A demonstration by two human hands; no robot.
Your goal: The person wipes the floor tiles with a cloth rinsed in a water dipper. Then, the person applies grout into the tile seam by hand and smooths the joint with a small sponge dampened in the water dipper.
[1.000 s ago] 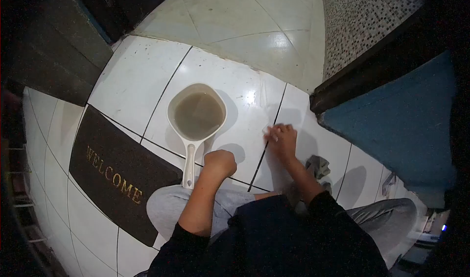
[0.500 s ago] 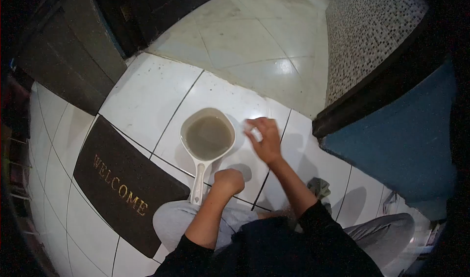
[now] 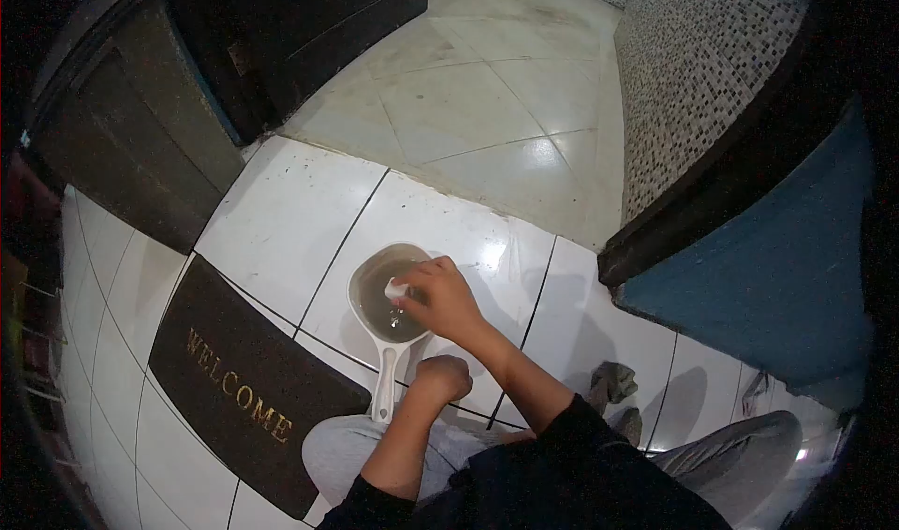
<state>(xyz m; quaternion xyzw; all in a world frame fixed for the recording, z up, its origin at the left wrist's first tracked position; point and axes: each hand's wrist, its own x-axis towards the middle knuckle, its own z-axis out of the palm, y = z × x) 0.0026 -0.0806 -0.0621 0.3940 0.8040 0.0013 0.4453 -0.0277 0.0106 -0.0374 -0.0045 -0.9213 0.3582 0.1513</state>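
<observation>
A white dipper [image 3: 389, 373] with a long handle stands on the white tiles, holding cloudy water [image 3: 375, 296]. Over its right side, my right hand [image 3: 442, 298] pinches a small white piece [image 3: 396, 289] between thumb and fingers, at or just above the water. Closed into a fist, my left hand [image 3: 444, 378] is right of the dipper's handle; whatever it may hold is hidden. A crumpled grey cloth [image 3: 612, 382] lies on the floor to the right of my right forearm.
A dark mat [image 3: 253, 380] lettered WELCOME lies at the left. Dark doors [image 3: 131, 127] stand at the upper left. A mosaic wall [image 3: 702, 80] and a blue panel [image 3: 758, 277] are on the right. Beyond the white tiles is a beige tiled floor [image 3: 468, 109].
My right hand has moved left from the open floor to over the dipper, with the white piece in its fingers. My left hand stays a fist near the handle. The view has tilted upward.
</observation>
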